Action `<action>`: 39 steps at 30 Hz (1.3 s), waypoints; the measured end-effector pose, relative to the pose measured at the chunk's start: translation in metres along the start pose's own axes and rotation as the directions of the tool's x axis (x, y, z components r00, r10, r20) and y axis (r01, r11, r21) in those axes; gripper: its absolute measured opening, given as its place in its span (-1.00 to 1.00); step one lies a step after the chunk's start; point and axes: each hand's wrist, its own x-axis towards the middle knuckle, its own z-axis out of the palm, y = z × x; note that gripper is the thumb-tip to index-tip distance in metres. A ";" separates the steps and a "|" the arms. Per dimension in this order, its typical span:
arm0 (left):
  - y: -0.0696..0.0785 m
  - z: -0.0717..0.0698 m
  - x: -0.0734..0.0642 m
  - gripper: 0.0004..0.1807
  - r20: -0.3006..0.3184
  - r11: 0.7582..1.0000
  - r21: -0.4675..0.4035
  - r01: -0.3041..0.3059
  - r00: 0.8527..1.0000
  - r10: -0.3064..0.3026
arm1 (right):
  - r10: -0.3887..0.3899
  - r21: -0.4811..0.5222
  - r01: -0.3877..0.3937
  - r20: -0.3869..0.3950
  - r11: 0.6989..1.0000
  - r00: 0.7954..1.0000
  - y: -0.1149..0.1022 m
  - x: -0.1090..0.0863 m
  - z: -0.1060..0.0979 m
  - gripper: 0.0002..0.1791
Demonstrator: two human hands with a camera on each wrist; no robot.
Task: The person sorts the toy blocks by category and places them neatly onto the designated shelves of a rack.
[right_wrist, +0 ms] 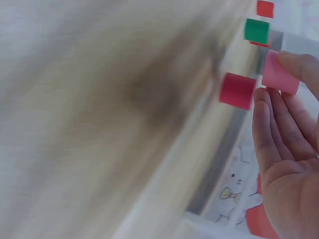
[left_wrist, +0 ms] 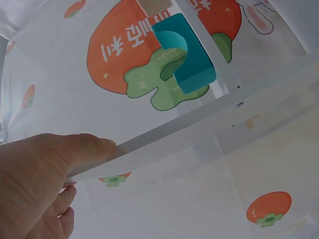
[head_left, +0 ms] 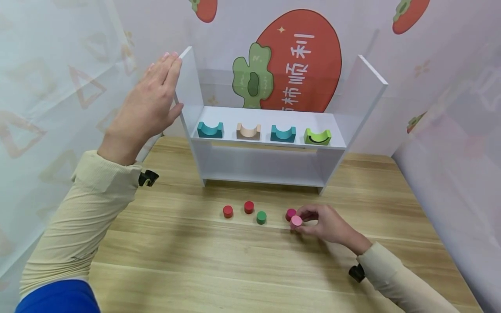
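My right hand (head_left: 326, 222) pinches a light pink cylinder block (head_left: 296, 221) between thumb and fingers, low over the table. Just behind it stands a magenta cylinder block (head_left: 291, 214), which shows close to the fingertips in the right wrist view. My left hand (head_left: 150, 93) holds the left side panel of a white shelf (head_left: 189, 82). In the left wrist view its thumb (left_wrist: 94, 148) lies along the panel's edge, with the other fingers on the outer side. A teal notched block (head_left: 210, 130) sits on the upper board near that panel.
Two red cylinders, one a red block (head_left: 228, 211), and a green cylinder (head_left: 261, 217) stand on the wooden table (head_left: 219, 269) before the shelf. Also on the upper board are a beige notched block (head_left: 248, 132), another teal block (head_left: 283, 134) and a lime green block (head_left: 317, 137).
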 end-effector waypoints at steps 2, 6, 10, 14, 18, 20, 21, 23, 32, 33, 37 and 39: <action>-0.001 0.000 0.000 -0.02 -0.001 1.000 0.000 -0.001 1.000 0.001 | 0.003 0.005 -0.003 -0.002 1.000 1.000 -0.006 0.006 -0.001 -0.68; -0.001 0.000 -0.001 -0.03 -0.002 1.000 -0.004 -0.006 1.000 0.006 | 0.006 0.005 -0.006 0.012 1.000 1.000 -0.019 0.019 -0.004 -0.66; -0.001 -0.001 -0.001 -0.02 0.000 1.000 -0.006 -0.004 1.000 0.004 | 0.003 0.004 -0.003 0.020 1.000 1.000 -0.033 0.036 -0.003 -0.67; -0.001 -0.001 -0.001 -0.01 0.002 1.000 0.001 -0.001 1.000 0.001 | 0.004 0.021 -0.005 0.021 1.000 1.000 -0.044 0.056 0.001 -0.67; -0.001 -0.001 -0.001 -0.01 0.012 1.000 0.004 0.001 1.000 -0.001 | -0.011 0.029 0.010 0.024 1.000 1.000 -0.052 0.077 0.010 -0.69; -0.001 -0.001 0.000 -0.01 0.017 1.000 0.006 0.001 1.000 -0.001 | -0.029 0.035 0.028 0.025 0.999 0.999 -0.056 0.087 0.013 -0.69; -0.001 -0.001 0.000 -0.01 0.019 1.000 0.007 0.001 1.000 -0.002 | -0.037 0.036 0.036 0.025 0.999 0.999 -0.058 0.092 0.015 -0.69; -0.001 -0.001 0.000 -0.01 0.020 1.000 0.008 0.002 1.000 -0.002 | -0.049 0.046 0.048 0.020 0.998 0.999 -0.062 0.102 0.019 -0.69; -0.002 0.000 -0.002 -0.01 -0.001 1.000 0.003 -0.002 1.000 0.002 | -0.093 0.057 0.095 -0.035 0.994 0.995 -0.083 0.146 0.041 -0.68; -0.002 0.000 -0.002 0.00 0.000 1.000 0.004 -0.002 1.000 0.002 | -0.095 0.060 0.097 -0.040 0.993 0.995 -0.085 0.150 0.044 -0.68; -0.001 0.000 -0.002 -0.01 -0.004 1.000 0.000 -0.001 1.000 0.001 | -0.090 0.071 0.094 -0.055 0.993 0.994 -0.094 0.169 0.055 -0.70; 0.000 0.001 -0.002 -0.01 -0.006 1.000 -0.004 -0.001 1.000 0.001 | -0.095 0.075 0.100 -0.066 0.992 0.993 -0.097 0.178 0.061 -0.70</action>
